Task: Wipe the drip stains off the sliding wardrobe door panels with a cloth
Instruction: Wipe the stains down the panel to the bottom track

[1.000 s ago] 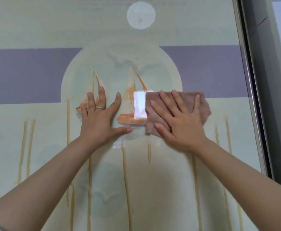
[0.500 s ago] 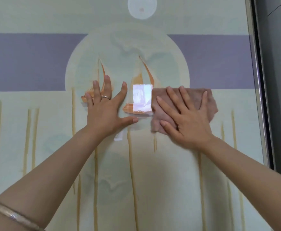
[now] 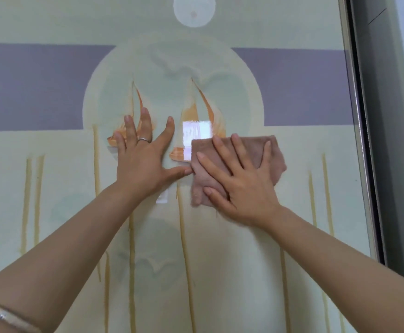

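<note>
The sliding wardrobe door panel (image 3: 220,272) fills the view, pale green with a purple band and two painted orange sailboats. Several yellowish drip stains (image 3: 184,236) run down its lower half. A folded brown cloth (image 3: 256,150) lies flat against the panel, just right of the right sailboat. My right hand (image 3: 241,179) presses on the cloth with fingers spread straight. My left hand (image 3: 143,159), wearing a ring, rests flat on the panel over the left sailboat, its thumb tip touching the cloth's left edge.
The panel's metal frame edge (image 3: 361,140) runs down the right side, with a dark gap and a grey wall (image 3: 400,116) beyond it. A bright window reflection (image 3: 196,131) glares on the panel between my hands.
The cloth and my right hand have slid down and a little left, closing the gap to my left thumb. My left hand stays planted on the panel.
</note>
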Tool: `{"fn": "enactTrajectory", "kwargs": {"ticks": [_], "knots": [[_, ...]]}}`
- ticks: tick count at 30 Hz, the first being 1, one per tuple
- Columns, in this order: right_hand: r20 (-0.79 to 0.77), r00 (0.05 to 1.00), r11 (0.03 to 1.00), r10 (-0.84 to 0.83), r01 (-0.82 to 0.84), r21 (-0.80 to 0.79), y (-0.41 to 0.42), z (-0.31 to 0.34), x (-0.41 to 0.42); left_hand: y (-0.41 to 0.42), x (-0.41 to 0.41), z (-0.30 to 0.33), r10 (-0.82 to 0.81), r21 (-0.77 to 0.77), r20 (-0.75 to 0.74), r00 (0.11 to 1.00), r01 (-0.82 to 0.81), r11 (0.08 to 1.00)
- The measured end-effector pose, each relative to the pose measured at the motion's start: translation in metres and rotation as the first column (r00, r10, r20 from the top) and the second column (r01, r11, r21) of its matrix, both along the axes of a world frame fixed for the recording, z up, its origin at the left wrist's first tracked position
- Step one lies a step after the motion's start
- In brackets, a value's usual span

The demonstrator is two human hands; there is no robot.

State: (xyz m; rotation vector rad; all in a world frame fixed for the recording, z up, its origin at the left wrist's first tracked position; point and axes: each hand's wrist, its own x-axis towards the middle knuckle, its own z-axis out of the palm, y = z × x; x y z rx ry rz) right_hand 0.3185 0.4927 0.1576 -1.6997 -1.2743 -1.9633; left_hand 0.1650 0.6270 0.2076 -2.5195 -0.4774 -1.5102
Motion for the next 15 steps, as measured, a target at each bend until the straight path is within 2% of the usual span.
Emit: {"fn": "enactTrajectory", "kwargs": {"ticks": [2,5,7,9,12,15], "knots": [[-0.070,0.997,0.999,-0.014,0.017,0.035,-0.007,0.017,0.005,-0.001,-0.004,-0.007,0.020,0.017,-0.002,1.000,-0.020,1.000],[-0.219,0.976,0.982,-0.002,0.044,0.185,0.001,0.026,0.004,0.003,-0.011,-0.026,0.044,0.005,-0.013,0.999,-0.044,0.999],[-0.211,0.977,0.969,0.019,0.034,0.245,0.011,0.007,-0.001,0.006,-0.011,-0.043,0.064,0.003,-0.069,0.996,-0.064,0.998],[-0.147,0.989,0.981,0.001,0.027,0.191,0.016,-0.031,-0.005,0.007,-0.007,-0.060,0.063,0.032,-0.093,0.994,-0.060,0.998],[-0.075,0.997,0.999,-0.027,0.029,0.022,0.007,-0.076,-0.008,0.007,-0.007,-0.065,0.053,0.029,-0.094,0.994,-0.051,0.998],[0.008,0.998,0.994,-0.061,0.061,-0.094,-0.009,-0.052,0.002,0.007,-0.007,-0.062,0.069,0.032,-0.108,0.992,-0.066,0.997]]}}
